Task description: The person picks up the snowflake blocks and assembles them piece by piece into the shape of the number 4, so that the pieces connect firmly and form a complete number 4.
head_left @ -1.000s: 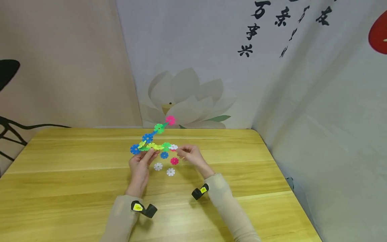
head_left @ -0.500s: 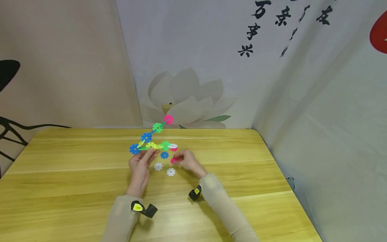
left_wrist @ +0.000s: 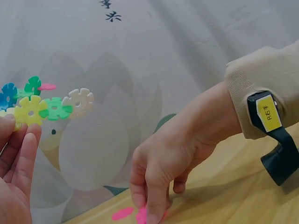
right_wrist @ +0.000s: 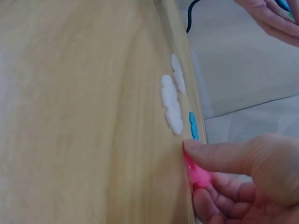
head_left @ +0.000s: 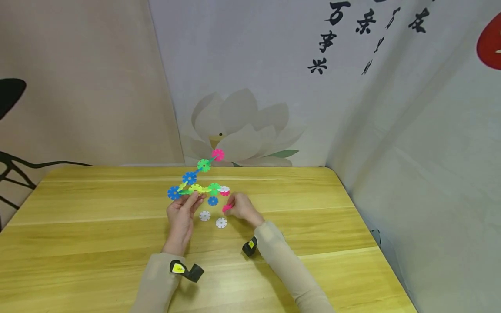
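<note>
My left hand (head_left: 183, 217) pinches a chain of interlocked plastic snowflake discs (head_left: 195, 188) between thumb and fingers, held up over the table. Blue, yellow and green discs make up most of it; one arm rises to a pink disc (head_left: 218, 154), the other runs right to a white disc (left_wrist: 78, 101). Lower and to the right, my right hand (head_left: 243, 207) pinches a loose pink snowflake disc (right_wrist: 200, 176), tilted up close over the tabletop. Its fingers partly cover that disc.
Loose discs lie on the wooden table (head_left: 98, 243): two white discs (head_left: 205, 216), a blue disc (head_left: 213, 201) and another pink disc (left_wrist: 123, 213). A curtain with a printed flower (head_left: 250, 126) hangs behind the table's far edge.
My right hand has come down and left from near the chain's white end to the loose pink disc, pinched it and tipped it up. My left hand and the chain have barely moved.
</note>
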Demonstrator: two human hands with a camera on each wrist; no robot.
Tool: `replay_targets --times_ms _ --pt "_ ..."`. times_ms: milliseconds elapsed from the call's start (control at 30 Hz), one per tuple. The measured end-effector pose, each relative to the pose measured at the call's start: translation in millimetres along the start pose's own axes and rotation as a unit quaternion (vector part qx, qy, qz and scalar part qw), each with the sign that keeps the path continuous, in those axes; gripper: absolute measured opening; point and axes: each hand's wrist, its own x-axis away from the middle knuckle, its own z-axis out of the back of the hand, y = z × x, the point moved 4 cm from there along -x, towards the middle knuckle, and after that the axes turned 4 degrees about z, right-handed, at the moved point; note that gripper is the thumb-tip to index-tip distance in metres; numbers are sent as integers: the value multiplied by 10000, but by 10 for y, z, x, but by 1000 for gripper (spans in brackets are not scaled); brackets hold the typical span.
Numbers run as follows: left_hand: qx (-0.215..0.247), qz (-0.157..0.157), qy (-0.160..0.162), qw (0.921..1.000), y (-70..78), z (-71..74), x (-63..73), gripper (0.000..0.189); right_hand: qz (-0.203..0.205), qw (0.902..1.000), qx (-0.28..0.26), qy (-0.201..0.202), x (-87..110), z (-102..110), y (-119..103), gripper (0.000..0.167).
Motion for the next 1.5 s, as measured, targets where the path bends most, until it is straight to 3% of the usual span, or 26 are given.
replay_targets --times_ms 133,267,333,500,567,633,767,900,1133,1367,1500 --pt "47 27 44 10000 -4 7 -3 23 -155 9977 -621 233 22 7 71 23" --pt "43 55 27 10000 -9 15 -8 21 -34 9818 -1566 1070 96 80 90 14" --pt "49 71 15 10000 -13 18 -11 20 90 9615 -2231 1602 150 157 60 10" --pt "101 95 25 9999 -25 24 -17 20 570 8955 -3631 2509 288 377 -95 20" --pt "144 91 30 9999 -26 17 -16 20 697 8815 -3854 2638 330 437 -161 23" --pt "162 73 25 9998 -27 8 -14 21 789 8748 -3947 2698 367 480 -223 23" --pt "264 84 -41 9996 -30 -9 -12 20 941 8692 -3917 2868 470 571 -384 22" --pt "257 99 -28 9996 -29 -17 -7 17 1102 8706 -3755 2983 555 639 -512 19" --pt "44 184 -42 9998 -22 -24 1 19 1500 8818 -3419 2882 591 663 -548 18" --pt "-57 208 -112 9997 -12 -43 10 21 1706 8803 -3291 2961 626 680 -547 17" --pt "-25 209 -127 9997 -11 -42 12 21 1794 8843 -3118 2976 640 692 -558 14"
